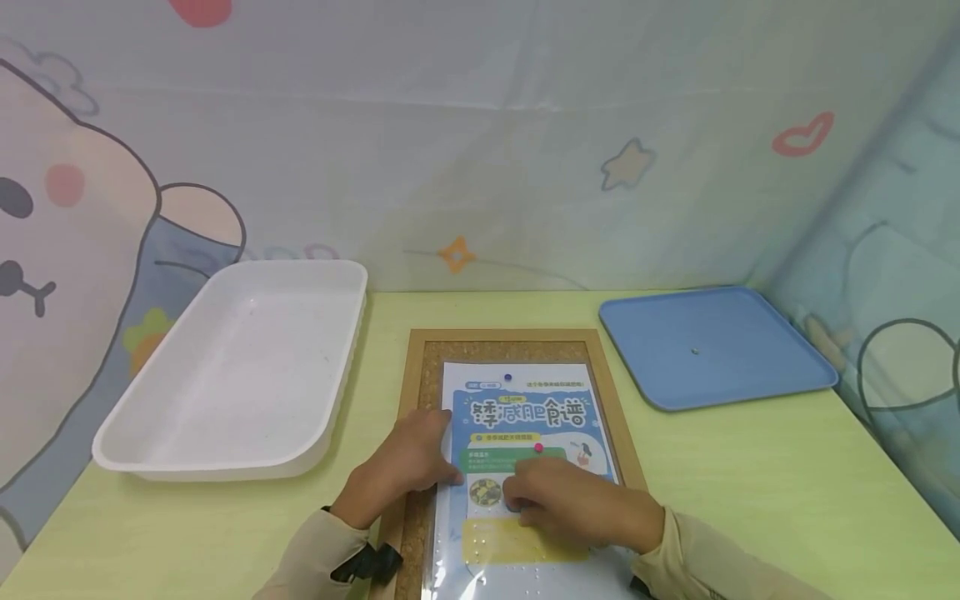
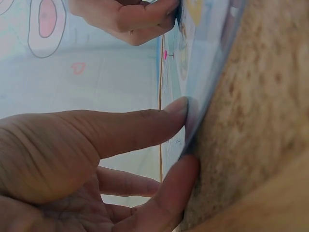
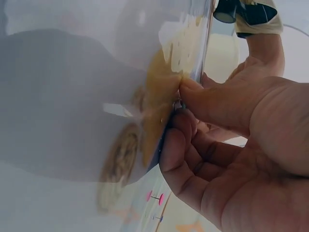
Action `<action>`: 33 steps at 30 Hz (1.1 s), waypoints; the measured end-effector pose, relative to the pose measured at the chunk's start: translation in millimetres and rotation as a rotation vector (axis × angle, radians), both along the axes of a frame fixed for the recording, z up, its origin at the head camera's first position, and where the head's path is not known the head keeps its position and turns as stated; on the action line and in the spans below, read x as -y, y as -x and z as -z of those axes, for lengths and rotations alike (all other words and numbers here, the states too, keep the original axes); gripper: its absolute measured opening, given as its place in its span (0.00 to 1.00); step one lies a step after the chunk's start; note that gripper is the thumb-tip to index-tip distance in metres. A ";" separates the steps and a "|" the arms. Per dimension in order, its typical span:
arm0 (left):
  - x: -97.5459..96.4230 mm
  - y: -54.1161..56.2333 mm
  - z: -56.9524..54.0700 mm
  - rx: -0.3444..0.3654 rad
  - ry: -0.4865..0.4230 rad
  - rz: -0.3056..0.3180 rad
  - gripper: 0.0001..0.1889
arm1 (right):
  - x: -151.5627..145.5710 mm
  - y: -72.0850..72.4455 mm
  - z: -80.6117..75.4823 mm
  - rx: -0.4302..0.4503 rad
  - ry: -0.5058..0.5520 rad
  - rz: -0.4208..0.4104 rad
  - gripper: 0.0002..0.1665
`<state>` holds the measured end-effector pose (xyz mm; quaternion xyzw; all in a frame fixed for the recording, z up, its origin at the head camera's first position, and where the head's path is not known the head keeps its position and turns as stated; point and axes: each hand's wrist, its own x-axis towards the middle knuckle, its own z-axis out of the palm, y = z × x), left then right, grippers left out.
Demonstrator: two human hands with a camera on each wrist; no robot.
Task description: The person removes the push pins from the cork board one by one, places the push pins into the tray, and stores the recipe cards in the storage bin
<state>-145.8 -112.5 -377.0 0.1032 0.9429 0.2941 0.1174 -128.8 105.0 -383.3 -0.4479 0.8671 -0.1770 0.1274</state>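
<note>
A printed poster (image 1: 525, 417) in a clear glossy sleeve lies over a wood-framed cork board (image 1: 431, 354). A blue push pin (image 1: 507, 377) sits at its top edge and a pink push pin (image 1: 538, 447) lower down, near its middle. My left hand (image 1: 412, 454) rests along the poster's left edge, its thumb (image 2: 176, 113) touching the sheet and a fingertip (image 2: 188, 166) at the edge against the cork. Low over the poster, below the pink pin, my right hand (image 1: 577, 504) pinches a small push pin (image 3: 178, 103), mostly hidden between thumb and fingers.
To the left stands a large white tray (image 1: 232, 358) with raised walls. A flat blue tray (image 1: 720, 333) lies at the back right, with one tiny thing (image 1: 695, 351) on it. Behind the pale green table (image 1: 757, 492) hangs a printed cloth backdrop (image 1: 487, 167).
</note>
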 end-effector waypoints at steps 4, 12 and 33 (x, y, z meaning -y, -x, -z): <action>-0.1 -0.3 -1.1 0.006 0.011 -0.007 0.28 | 1.4 -2.3 -0.3 -0.033 -0.015 -0.004 0.12; -1.6 0.6 -1.4 0.010 0.031 -0.016 0.29 | 3.1 -2.8 -0.9 -0.120 -0.051 -0.026 0.12; -1.2 -1.7 -3.2 0.019 0.032 -0.029 0.29 | 9.8 -4.9 -0.6 -0.068 -0.020 0.054 0.14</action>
